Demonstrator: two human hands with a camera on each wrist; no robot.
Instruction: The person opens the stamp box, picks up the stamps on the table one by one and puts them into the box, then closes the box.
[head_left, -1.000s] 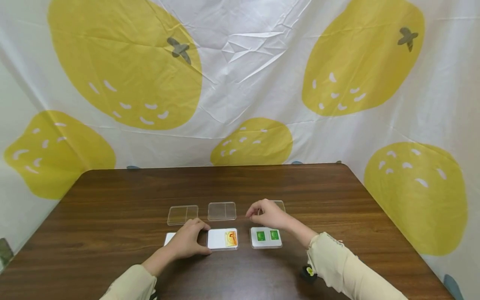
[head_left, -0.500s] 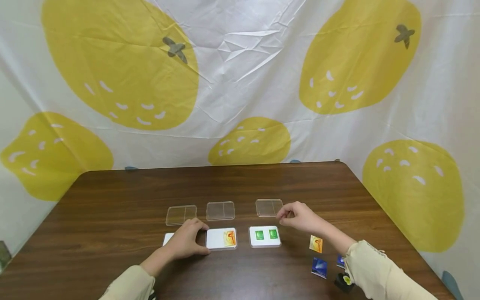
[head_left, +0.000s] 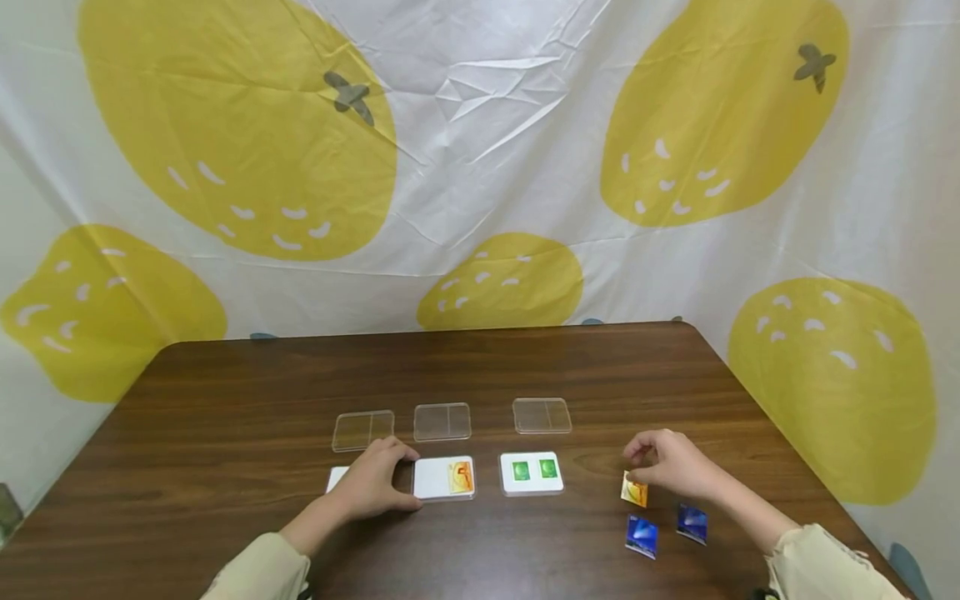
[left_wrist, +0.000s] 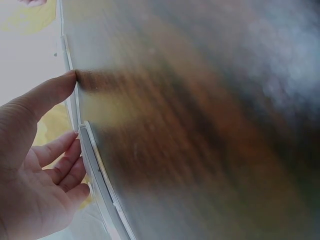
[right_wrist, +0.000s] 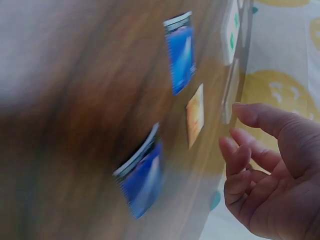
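Head: left hand at lower centre-left, thumb and fingers spread wide at the left corners of the white case; can't tell how firmly they press. Right hand, lower right, fingers loosely bent, narrow gap, nothing held, just by the orange square. Two blue packets below. Left wrist: hand at left, thumb and fingers apart, table blurred. Right wrist: hand lower right, orange square centre-right, not touching.
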